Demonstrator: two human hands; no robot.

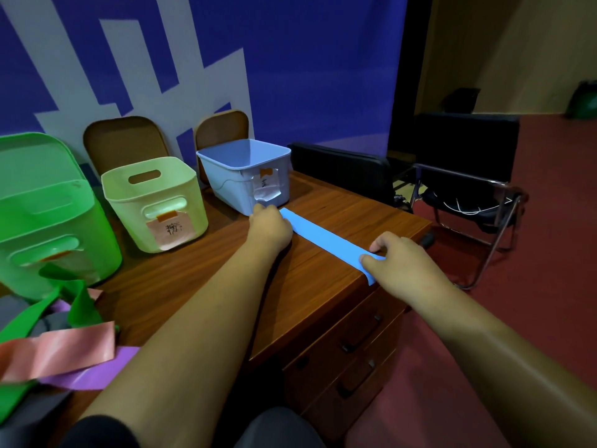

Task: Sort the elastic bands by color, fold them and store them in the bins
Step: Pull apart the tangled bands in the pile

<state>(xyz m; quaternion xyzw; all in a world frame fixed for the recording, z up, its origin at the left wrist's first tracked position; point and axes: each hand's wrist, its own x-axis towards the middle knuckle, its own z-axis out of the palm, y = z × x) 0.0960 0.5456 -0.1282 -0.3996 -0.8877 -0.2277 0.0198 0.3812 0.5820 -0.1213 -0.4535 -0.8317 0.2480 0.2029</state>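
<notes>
Holding blue band (326, 239), left hand (270, 225), right hand (399, 257)

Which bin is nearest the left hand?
The pale blue plastic bin, just beyond the left hand; the cream bin and bright green bin stand farther off.

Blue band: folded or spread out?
Spread out: the blue band lies as one long strip on the desk, left hand and right hand holding its ends.

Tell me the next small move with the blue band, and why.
Probably fold it in half: the right hand lifts its end and carries it to the end the left hand holds. The blue band lies flat and unfolded on the table, one hand at each end, and the blue bin waits just beyond.
</notes>
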